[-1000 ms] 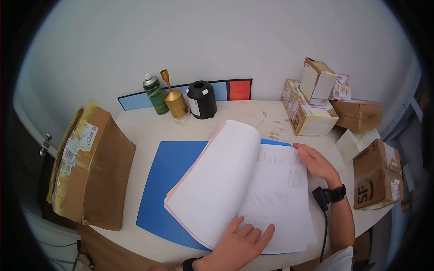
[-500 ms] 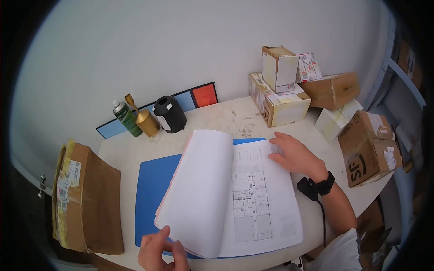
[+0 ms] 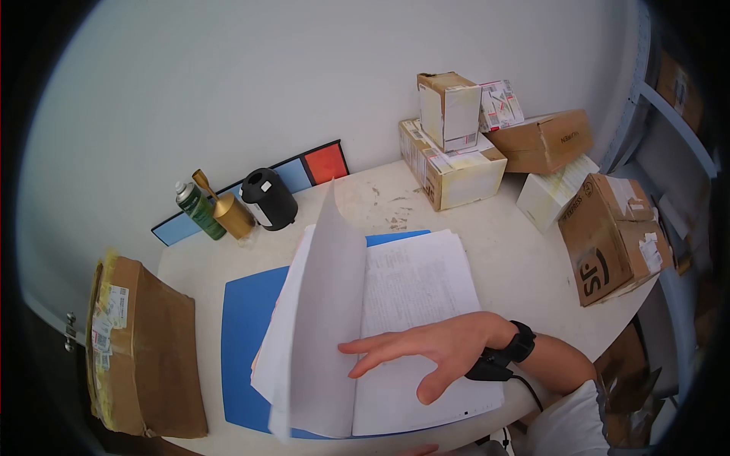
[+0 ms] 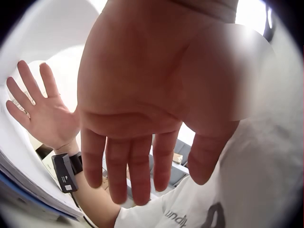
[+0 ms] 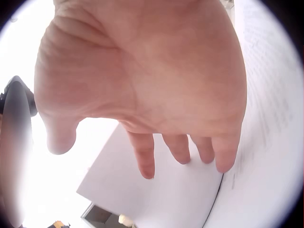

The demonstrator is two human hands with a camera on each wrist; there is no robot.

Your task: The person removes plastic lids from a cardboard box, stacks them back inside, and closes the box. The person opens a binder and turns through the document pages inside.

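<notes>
A thick document of white sheets lies spread over a blue folder (image 3: 242,304) on the table. One upright sheet (image 3: 323,319) stands near its fold, leaning left over the turned pages. My right hand (image 3: 437,349) reaches across the printed right page (image 3: 414,277), fingers straight, their tips at the raised sheet; the right wrist view shows the palm with that sheet behind the fingers. In the left wrist view my left hand (image 4: 137,95) has its fingers extended and holds nothing. Only a sliver of it shows at the bottom of the head view.
A tall cardboard box (image 3: 163,349) stands at the left. Along the wall are a green spray can (image 3: 199,211), a gold holder (image 3: 234,216) and a black canister (image 3: 270,201). Several parcels, including an SF box (image 3: 601,247), crowd the right side. A cable (image 3: 528,391) runs from my right wrist.
My right hand has left the upper right page edge and swept down and left, with a sheet now raised. Text replaces the floor plan. My left hand has left the lower left corner.
</notes>
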